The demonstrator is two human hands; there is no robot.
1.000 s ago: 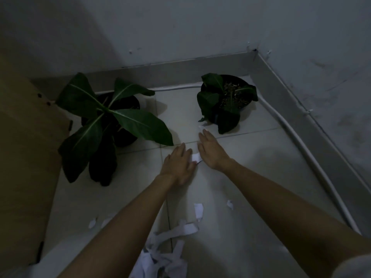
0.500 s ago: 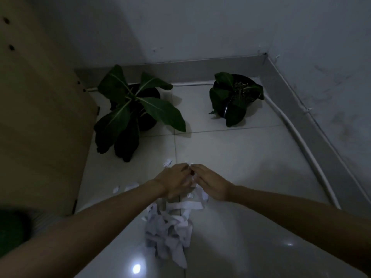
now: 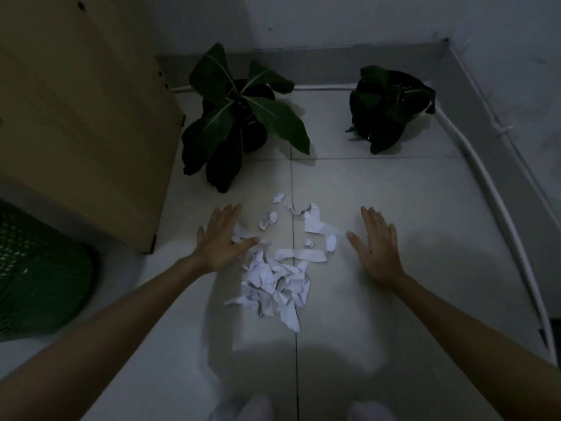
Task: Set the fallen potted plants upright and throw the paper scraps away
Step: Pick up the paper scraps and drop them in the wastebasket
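Observation:
A pile of white paper scraps (image 3: 277, 282) lies on the tiled floor between my hands, with smaller loose scraps (image 3: 318, 226) just beyond it. My left hand (image 3: 223, 238) is flat and open at the pile's left edge, its thumb touching a scrap. To the right of the scraps is my right hand (image 3: 378, 243), open with fingers spread, touching nothing. Two potted plants stand upright in dark pots by the far wall: a large-leafed one (image 3: 243, 117) on the left and a smaller one (image 3: 390, 107) on the right.
A tan wooden cabinet (image 3: 85, 117) fills the left side. A green mesh basket (image 3: 36, 278) sits at the lower left. A white cable (image 3: 498, 208) runs along the skirting on the right. My feet (image 3: 255, 408) show at the bottom edge.
My hands were together sweeping scraps toward me; now they have parted to either side of the gathered pile. The view has pulled back, and the green basket has come into sight.

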